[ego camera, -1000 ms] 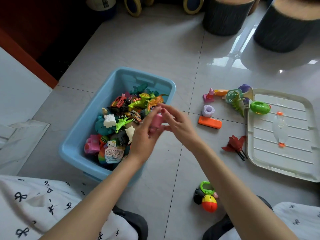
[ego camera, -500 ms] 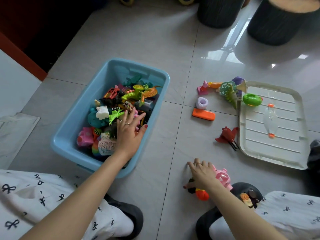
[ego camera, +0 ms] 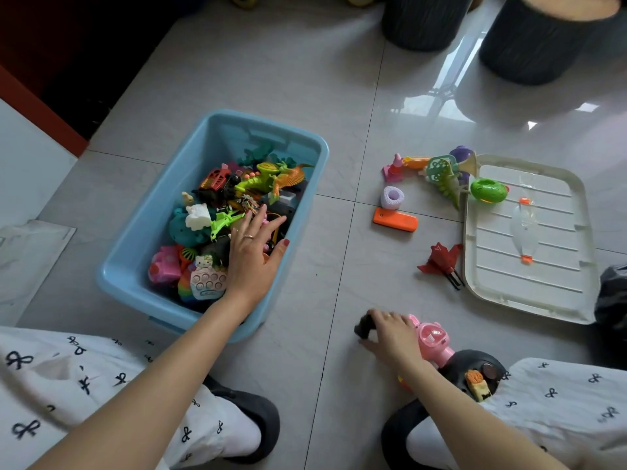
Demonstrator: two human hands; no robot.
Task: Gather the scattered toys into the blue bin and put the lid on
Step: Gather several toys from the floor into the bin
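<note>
Lying scattered on the floor beside the white lid [ego camera: 529, 239]: orange phone [ego camera: 395, 219], red bird [ego camera: 441, 261], green ring [ego camera: 488, 189]. Left grip [ego camera: 252, 252] still resting flat on toys in the blue bin [ego camera: 135, 256]; right grip [ego camera: 386, 330] curling round a dark toy [ego camera: 363, 327] (pink toy [ego camera: 432, 339] just beside), as before.

A single head camera is looking steeply down at the floor [ego camera: 339, 96], near the bin [ego camera: 135, 239] and lid [ego camera: 576, 205].

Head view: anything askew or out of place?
Yes. The white ribbed lid lies on the floor, off the blue plastic bin, with a green ring toy overlapping its corner. An orange flat block and a red bird-shaped toy also lie loose on the tiles.
</note>
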